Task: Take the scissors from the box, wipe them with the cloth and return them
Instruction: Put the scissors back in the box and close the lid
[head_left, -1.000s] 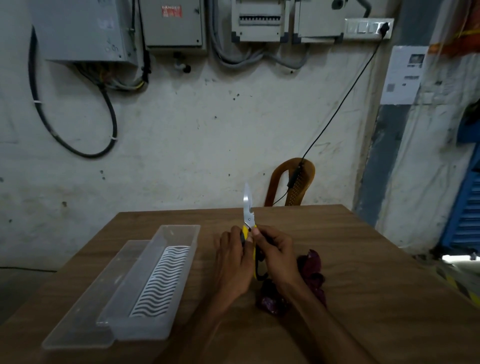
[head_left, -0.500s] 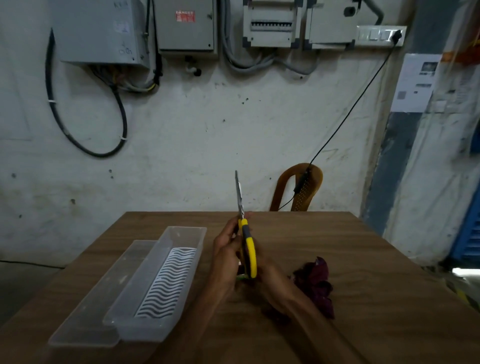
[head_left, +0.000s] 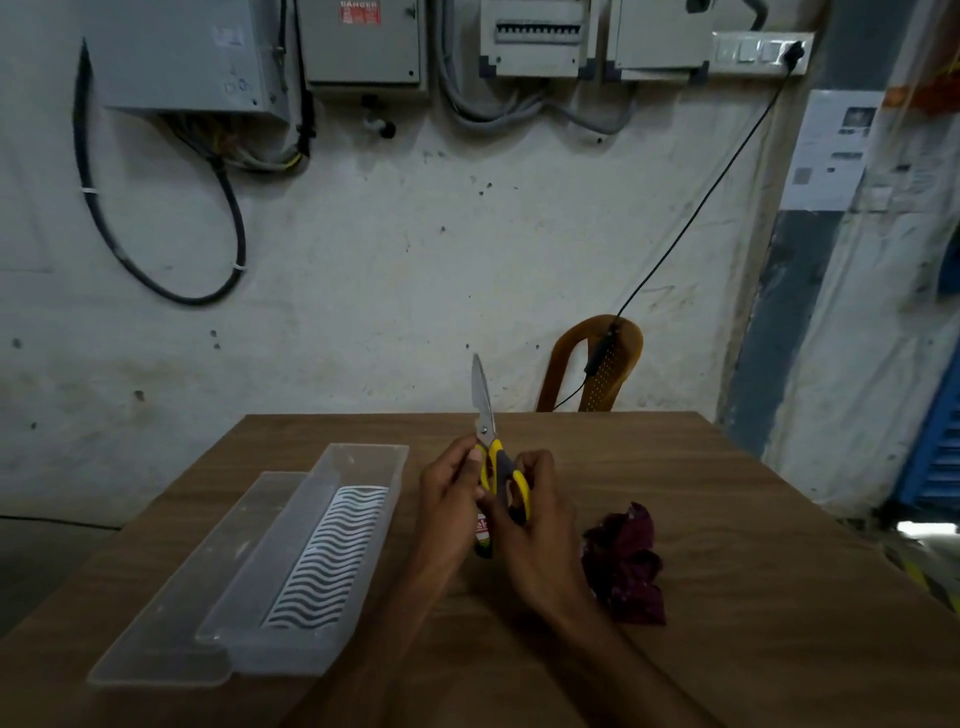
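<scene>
1. We hold the scissors (head_left: 491, 457) upright over the middle of the table (head_left: 727, 519), blades closed and tip pointing to twelve o'clock, yellow handles down between our hands.
2. Our left hand (head_left: 449, 499) grips the handle on the nine o'clock side, thumb and fingers curled against the yellow loop near the pivot; our right hand (head_left: 540, 514) wraps the other loop from three o'clock, fingers curled round it.
3. The cloth (head_left: 626, 564), a crumpled maroon heap, lies on the table at about four o'clock from the scissors, just beside our right wrist and apart from the blades. The right hand is plainly the nearer one to it.
4. The open box (head_left: 363, 457) sits at eight o'clock from our hands, its long axis running from seven to one o'clock, with its lid (head_left: 208, 597) flat alongside on the left. The scissors are out of it and no wiping has begun, we judge.
5. So the coming move likely turns on the right hand freeing itself to fetch the cloth while the left keeps the blades steady.
6. Against half a second ago, the scissors have turned about their long axis: then we saw the blades nearly edge-on, now the flat face and pivot screw show, and the right hand's fingers have come up round the handle.
</scene>
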